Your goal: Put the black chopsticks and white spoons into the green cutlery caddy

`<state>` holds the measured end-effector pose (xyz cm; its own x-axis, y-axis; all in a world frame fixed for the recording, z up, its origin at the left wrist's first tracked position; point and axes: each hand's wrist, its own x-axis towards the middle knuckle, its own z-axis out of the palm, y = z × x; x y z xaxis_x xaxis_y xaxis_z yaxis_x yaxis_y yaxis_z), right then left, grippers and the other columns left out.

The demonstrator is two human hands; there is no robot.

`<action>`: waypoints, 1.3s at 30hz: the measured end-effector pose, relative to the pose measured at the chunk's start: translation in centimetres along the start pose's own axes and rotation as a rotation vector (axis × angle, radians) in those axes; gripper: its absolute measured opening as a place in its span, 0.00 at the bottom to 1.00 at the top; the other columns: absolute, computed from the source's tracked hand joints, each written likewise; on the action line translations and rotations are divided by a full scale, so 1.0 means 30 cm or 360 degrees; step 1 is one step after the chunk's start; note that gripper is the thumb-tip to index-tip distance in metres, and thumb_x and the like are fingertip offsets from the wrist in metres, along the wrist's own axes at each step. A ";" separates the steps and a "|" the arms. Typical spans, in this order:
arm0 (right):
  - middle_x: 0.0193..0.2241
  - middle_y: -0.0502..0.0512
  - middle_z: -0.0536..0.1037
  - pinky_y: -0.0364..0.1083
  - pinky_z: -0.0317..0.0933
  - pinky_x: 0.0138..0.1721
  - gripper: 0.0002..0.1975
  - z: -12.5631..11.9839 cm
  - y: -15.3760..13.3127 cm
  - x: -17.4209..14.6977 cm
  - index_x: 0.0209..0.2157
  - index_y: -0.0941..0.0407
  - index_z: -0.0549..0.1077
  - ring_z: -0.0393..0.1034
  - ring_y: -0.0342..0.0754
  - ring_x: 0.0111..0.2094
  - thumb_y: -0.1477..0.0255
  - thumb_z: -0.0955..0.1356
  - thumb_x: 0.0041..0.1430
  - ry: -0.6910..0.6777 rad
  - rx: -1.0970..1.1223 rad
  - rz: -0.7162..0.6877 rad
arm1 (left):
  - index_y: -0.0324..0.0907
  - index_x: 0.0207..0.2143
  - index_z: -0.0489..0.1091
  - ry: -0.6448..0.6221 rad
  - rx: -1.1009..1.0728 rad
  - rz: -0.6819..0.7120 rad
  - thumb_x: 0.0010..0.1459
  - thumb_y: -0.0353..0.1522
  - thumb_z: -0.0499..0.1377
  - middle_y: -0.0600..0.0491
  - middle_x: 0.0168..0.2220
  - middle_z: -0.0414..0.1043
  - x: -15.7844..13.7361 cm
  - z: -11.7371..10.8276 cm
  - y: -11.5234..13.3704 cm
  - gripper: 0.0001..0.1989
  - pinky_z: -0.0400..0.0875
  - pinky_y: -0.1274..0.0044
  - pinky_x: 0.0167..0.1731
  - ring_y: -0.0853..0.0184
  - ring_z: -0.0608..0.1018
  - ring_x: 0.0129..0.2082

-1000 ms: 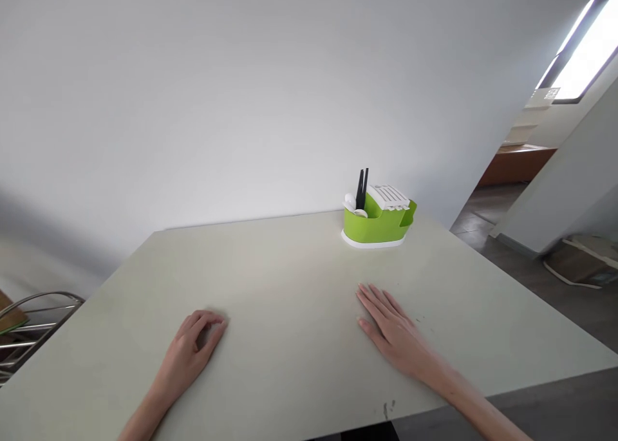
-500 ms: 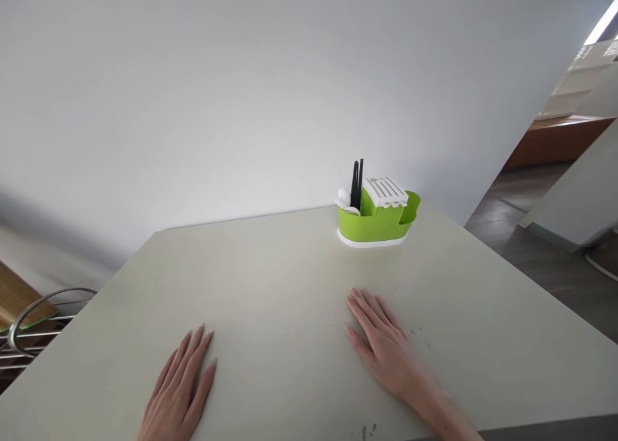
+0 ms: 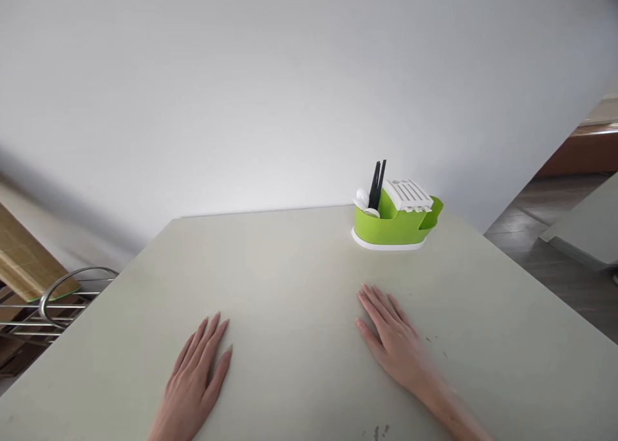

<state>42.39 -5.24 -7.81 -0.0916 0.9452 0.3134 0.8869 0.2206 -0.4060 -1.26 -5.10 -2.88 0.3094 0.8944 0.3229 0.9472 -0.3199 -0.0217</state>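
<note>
My left hand (image 3: 196, 380) lies flat on the pale table (image 3: 290, 338), palm down, thumb held apart from the fingers. Further right, my right hand (image 3: 393, 344) also rests palm down on the tabletop, its fingers stretched toward the wall. Neither hand holds anything. Beyond the right hand, apart from it, a green utensil holder (image 3: 391, 230) with a white base stands near the table's back edge. Black chopsticks (image 3: 376, 187) and white spoons (image 3: 362, 198) stand in its left compartment. A slotted white cover (image 3: 408, 194) tops its middle.
A white wall (image 3: 270, 106) rises behind the table. Beside the left edge is a metal wire rack (image 3: 53, 309) with a wooden board (image 3: 29, 254) on it. Grey floor (image 3: 521, 215) shows past the right edge. Dark marks (image 3: 381, 432) spot the tabletop near the front.
The whole view has shifted, so the table, the holder and both hands appear further right. Both hands stay flat on the table, and the holder has kept its place there.
</note>
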 end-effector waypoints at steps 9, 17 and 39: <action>0.73 0.47 0.54 0.62 0.46 0.74 0.32 0.004 -0.009 0.000 0.75 0.44 0.49 0.48 0.54 0.74 0.53 0.56 0.75 -0.0028 -0.0084 0.0046 | 0.51 0.74 0.51 0.0044 -0.0084 -0.0015 0.72 0.45 0.49 0.51 0.73 0.56 -0.012 0.028 -0.006 0.32 0.61 0.56 0.68 0.52 0.59 0.73; 0.73 0.50 0.57 0.61 0.46 0.74 0.31 0.016 -0.009 0.005 0.74 0.46 0.54 0.49 0.52 0.74 0.52 0.54 0.75 -0.0050 -0.0156 0.0060 | 0.47 0.70 0.62 0.0166 -0.0190 0.0012 0.71 0.45 0.49 0.49 0.71 0.61 -0.010 0.052 -0.007 0.29 0.61 0.56 0.69 0.52 0.60 0.72; 0.73 0.52 0.56 0.60 0.47 0.73 0.32 0.039 -0.081 -0.102 0.73 0.48 0.58 0.47 0.53 0.74 0.52 0.52 0.75 -0.0034 -0.0292 0.0199 | 0.41 0.68 0.64 0.0223 -0.0301 0.0106 0.71 0.45 0.48 0.45 0.71 0.60 -0.038 0.095 0.027 0.29 0.56 0.52 0.70 0.45 0.57 0.73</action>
